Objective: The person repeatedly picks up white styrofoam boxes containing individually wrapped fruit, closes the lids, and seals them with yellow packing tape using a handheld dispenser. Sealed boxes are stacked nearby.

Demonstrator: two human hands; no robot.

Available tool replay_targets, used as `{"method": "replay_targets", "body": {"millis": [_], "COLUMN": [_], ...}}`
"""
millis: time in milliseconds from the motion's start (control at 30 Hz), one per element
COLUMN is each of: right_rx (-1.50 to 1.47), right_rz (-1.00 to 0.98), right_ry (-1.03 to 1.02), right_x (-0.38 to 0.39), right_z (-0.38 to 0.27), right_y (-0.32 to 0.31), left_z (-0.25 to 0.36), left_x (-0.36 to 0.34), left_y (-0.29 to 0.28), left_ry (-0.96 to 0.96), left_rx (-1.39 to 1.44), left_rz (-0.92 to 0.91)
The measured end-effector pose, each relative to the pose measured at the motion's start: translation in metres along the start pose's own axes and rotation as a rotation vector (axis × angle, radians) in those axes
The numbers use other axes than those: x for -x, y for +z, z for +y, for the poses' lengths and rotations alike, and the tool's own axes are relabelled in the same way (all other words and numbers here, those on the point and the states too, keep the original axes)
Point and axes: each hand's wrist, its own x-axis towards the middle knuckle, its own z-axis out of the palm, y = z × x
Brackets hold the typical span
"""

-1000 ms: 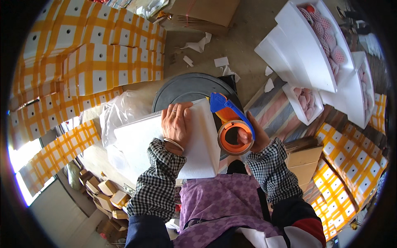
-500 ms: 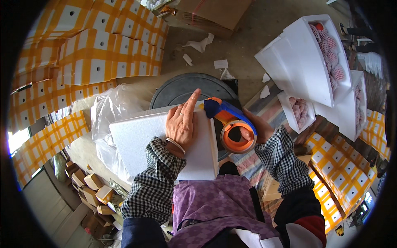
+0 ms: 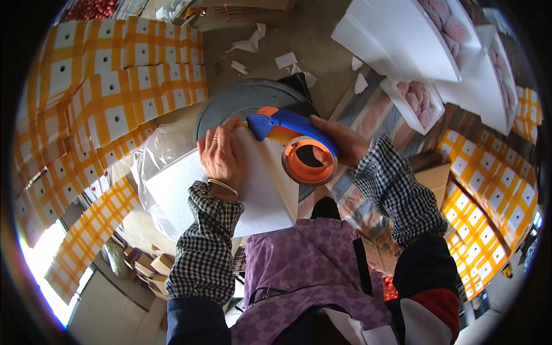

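Observation:
My left hand (image 3: 221, 155) lies on top of a closed white foam box (image 3: 256, 198), fingers stretched toward its far edge. A blue and orange tape dispenser (image 3: 296, 123) is gripped in my right hand (image 3: 345, 141). Its orange-capped head is at the box's far right corner, close to my left fingertips. The tape roll, with an orange core (image 3: 313, 154), faces me beside the box's right side. Beneath the box's far end shows a dark round platform (image 3: 227, 95). The near end is by my purple apron (image 3: 302, 253).
Foam boxes banded with yellow tape (image 3: 123, 86) are stacked at left, and similar ones (image 3: 489, 172) at right. Open foam boxes (image 3: 402, 40) at far right hold net-wrapped fruit (image 3: 422, 103). Clear plastic sheeting (image 3: 152, 152) lies left of my box. Paper scraps (image 3: 250, 43) litter the floor.
My view has shifted. The dispenser's head has moved left along the box's far edge, nearer my left fingers. My left hand has drawn its fingers in a little; my right hand still grips the dispenser.

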Motion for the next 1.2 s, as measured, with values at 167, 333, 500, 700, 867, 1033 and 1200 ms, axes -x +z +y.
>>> {"method": "replay_targets", "body": {"millis": [167, 333, 500, 700, 867, 1033, 1200], "right_rx": [-0.192, -0.365, -0.547, -0.56, -0.777, -0.796, -0.655], "right_rz": [-0.02, 0.077, 0.093, 0.245, 0.166, 0.119, 0.096], "right_ry": [-0.071, -0.237, -0.333, -0.717, -0.657, -0.747, -0.797], "right_x": [0.065, 0.128, 0.1, 0.057, 0.038, 0.037, 0.038], "right_z": [0.083, 0.217, 0.32, 0.364, 0.383, 0.374, 0.361], "right_y": [-0.033, -0.032, -0.003, 0.059, 0.072, 0.076, 0.067], "left_z": [0.004, -0.003, 0.001, 0.004, 0.017, 0.015, -0.031], "left_x": [0.004, 0.009, 0.008, 0.011, 0.028, 0.026, -0.031], "left_y": [0.004, 0.007, 0.009, 0.011, -0.01, -0.007, -0.019], "left_ry": [-0.036, -0.019, 0.038, 0.305, 1.066, 1.303, 1.076], "left_rx": [-0.051, -0.098, -0.12, -0.058, -0.01, 0.071, -0.058], "left_rz": [0.028, 0.066, 0.084, 0.201, -0.197, -0.551, -0.339]}}
